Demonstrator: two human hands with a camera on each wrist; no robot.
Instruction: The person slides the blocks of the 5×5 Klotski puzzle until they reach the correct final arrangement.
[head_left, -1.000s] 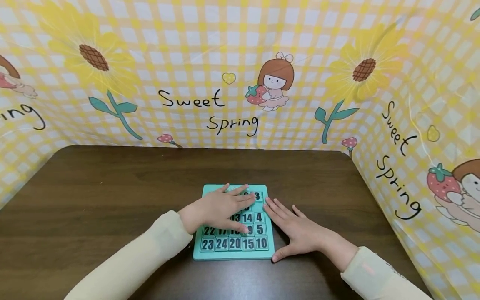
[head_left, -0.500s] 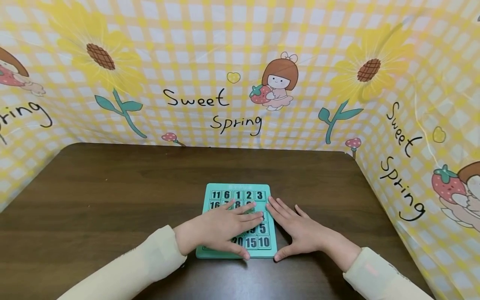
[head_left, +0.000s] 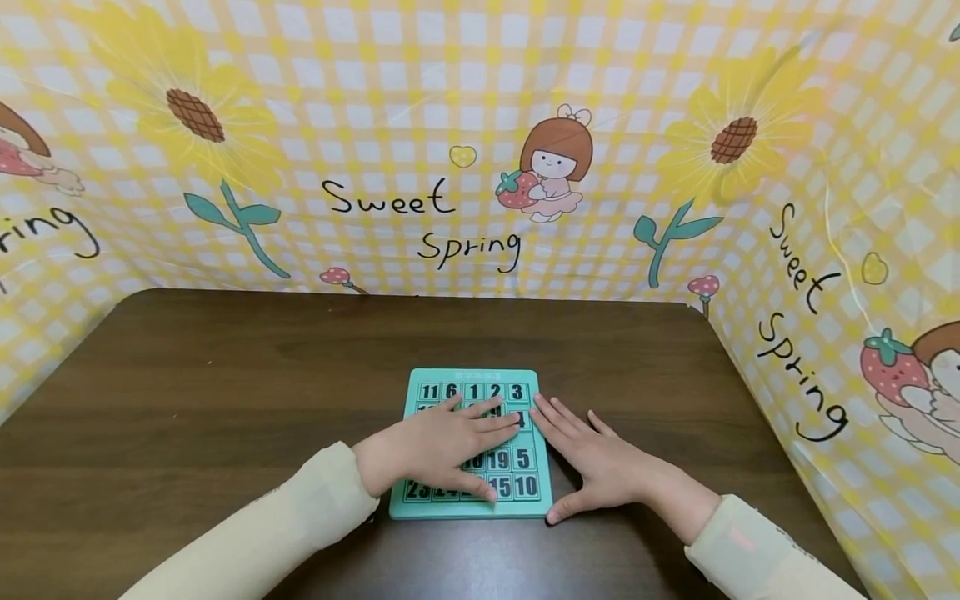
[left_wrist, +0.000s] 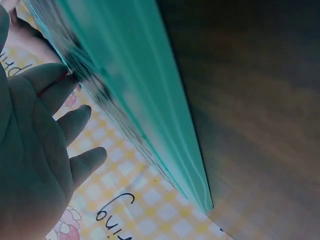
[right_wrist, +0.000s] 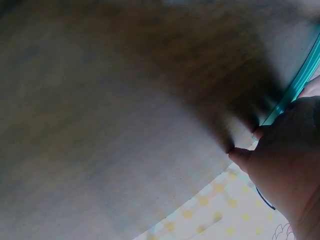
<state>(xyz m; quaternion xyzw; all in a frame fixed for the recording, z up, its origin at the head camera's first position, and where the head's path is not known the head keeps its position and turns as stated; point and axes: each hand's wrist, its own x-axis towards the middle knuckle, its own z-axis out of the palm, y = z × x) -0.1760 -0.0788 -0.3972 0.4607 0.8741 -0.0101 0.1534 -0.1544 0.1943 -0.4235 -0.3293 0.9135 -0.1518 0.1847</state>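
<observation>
The teal number board (head_left: 480, 510) lies flat on the table (head_left: 225, 400), nearer its right edge than its left and well apart from its far edge, with many of its number tiles (head_left: 522, 460) hidden under your left hand (head_left: 435, 446), whose fingers are straight and partly spread. Your right hand (head_left: 600, 467) touches the board's right side, fingers straight, thumb apart at the near right corner. Your left wrist view shows your palm, but the numbers blur; your right shows just a sliver of board.
</observation>
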